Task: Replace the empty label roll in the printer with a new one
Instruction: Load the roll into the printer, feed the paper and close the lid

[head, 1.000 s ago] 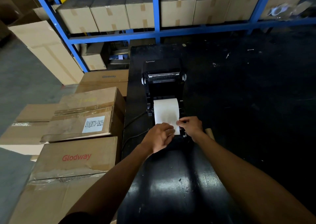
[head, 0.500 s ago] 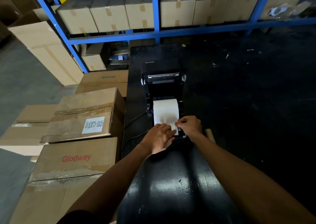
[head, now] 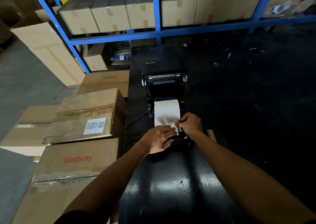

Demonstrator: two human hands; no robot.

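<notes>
New label roll (head: 166, 110) sits in the open printer (head: 164, 87). Left hand (head: 158, 138) presses flat, fingers extended, on the paper's leading edge; right hand (head: 189, 123) seems to pinch its right edge at the guide, partly hidden. Risk: uneven pressure skews the paper, causing misfeed or a jam.

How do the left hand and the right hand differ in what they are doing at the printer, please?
The left hand lies flat with straight fingers pressing the white label paper; the right hand is curled, pinching at the paper's right edge. The left sits nearer the front. Both work at the open printer.
</notes>
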